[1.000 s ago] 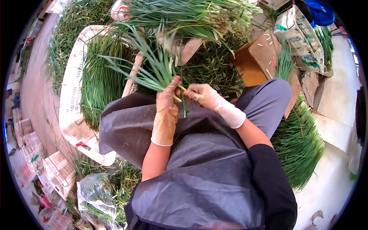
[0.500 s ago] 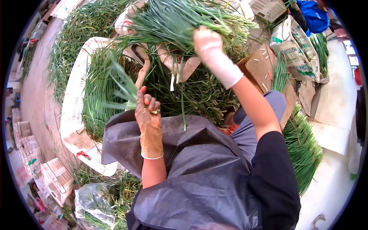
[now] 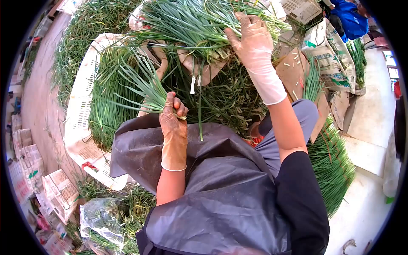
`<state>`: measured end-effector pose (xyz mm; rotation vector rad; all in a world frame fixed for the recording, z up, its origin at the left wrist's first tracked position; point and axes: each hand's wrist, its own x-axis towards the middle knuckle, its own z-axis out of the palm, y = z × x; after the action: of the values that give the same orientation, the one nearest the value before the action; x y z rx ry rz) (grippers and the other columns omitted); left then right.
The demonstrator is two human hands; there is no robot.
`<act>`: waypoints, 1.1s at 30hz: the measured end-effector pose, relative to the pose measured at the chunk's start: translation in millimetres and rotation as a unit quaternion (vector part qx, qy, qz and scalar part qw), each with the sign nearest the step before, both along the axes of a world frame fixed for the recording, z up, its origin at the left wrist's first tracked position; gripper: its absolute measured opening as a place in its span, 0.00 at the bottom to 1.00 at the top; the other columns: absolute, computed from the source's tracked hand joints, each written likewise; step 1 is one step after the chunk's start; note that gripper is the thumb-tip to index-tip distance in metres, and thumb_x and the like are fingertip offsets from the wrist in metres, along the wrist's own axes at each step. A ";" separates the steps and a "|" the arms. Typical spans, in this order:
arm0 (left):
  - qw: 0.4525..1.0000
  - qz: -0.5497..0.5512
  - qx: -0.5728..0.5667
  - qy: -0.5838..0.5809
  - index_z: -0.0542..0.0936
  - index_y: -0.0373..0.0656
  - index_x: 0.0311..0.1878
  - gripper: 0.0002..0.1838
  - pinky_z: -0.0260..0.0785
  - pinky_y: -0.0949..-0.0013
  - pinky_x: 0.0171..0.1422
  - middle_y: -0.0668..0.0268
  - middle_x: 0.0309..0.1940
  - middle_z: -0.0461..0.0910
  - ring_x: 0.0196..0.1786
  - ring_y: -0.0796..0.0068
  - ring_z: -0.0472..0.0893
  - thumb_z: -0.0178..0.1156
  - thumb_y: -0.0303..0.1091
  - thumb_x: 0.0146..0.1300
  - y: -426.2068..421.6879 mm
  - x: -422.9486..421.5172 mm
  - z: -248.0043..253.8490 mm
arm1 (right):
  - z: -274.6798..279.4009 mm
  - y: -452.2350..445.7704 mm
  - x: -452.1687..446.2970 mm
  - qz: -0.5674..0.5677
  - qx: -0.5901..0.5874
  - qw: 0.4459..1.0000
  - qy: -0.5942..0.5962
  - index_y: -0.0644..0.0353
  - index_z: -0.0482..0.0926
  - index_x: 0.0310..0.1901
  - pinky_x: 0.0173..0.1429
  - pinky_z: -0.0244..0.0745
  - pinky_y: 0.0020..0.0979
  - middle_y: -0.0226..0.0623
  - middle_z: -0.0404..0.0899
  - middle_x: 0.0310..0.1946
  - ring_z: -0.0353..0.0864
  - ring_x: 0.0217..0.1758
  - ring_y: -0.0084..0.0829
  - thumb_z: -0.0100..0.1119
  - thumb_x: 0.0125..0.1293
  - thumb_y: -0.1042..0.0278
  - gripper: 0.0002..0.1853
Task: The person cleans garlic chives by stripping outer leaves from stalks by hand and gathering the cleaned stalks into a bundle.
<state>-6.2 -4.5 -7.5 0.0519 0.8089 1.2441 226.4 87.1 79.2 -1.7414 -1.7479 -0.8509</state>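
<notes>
Gloved and stained, my left hand (image 3: pixel 174 112) is closed round the base of a small bunch of green stalks (image 3: pixel 146 85), whose leaves fan out to the upper left. My right hand (image 3: pixel 251 36), also gloved, is at the pale root end of the large pile of stalks (image 3: pixel 191 25). Its thumb and fingers are apart, and no stalk shows gripped between them. A dark apron (image 3: pixel 221 191) covers my lap, and one loose green leaf (image 3: pixel 200 123) hangs down onto it.
A white basket (image 3: pixel 80 102) holding green stalks (image 3: pixel 108 93) stands at the left. Cut leaves (image 3: pixel 229 97) lie beyond my lap. On the right are a tied bundle (image 3: pixel 331 163) and a printed bag (image 3: pixel 329 59). A clear plastic bag (image 3: pixel 100 221) lies lower left.
From beside my left hand, my right hand has moved up to the large pile, and its fingers have opened. My left hand has shifted left with its bunch.
</notes>
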 end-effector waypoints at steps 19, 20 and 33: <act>0.940 -0.079 -0.026 0.332 0.78 0.39 0.42 0.12 0.63 0.80 0.28 0.71 0.29 0.78 0.25 0.85 0.71 0.65 0.25 0.52 -14.4 14.1 -4.6 | -20.1 -103.3 -53.0 0.138 -0.466 0.860 0.155 0.51 0.79 0.37 0.41 0.76 0.35 0.39 0.77 0.30 0.79 0.35 0.38 0.55 0.59 0.55 0.11; 0.919 -0.058 0.070 0.384 0.76 0.38 0.44 0.14 0.65 0.78 0.35 0.69 0.33 0.78 0.30 0.82 0.73 0.64 0.24 0.53 -15.0 12.3 -8.7 | -20.7 -81.5 -40.5 0.149 -0.307 0.918 0.205 0.50 0.80 0.37 0.43 0.75 0.36 0.40 0.77 0.31 0.79 0.37 0.39 0.55 0.60 0.54 0.11; 0.972 0.045 0.006 0.232 0.75 0.40 0.40 0.06 0.46 0.77 0.15 0.76 0.16 0.60 0.14 0.85 0.55 0.58 0.28 0.60 6.9 -1.8 18.5 | 2.4 -25.2 0.1 0.067 -0.231 0.955 0.171 0.48 0.79 0.46 0.42 0.72 0.34 0.37 0.81 0.32 0.80 0.38 0.38 0.42 0.68 0.49 0.18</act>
<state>-8.0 2.4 11.0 0.3284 1.2178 1.3418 226.5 61.9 81.7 -1.8850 -1.8900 -0.0640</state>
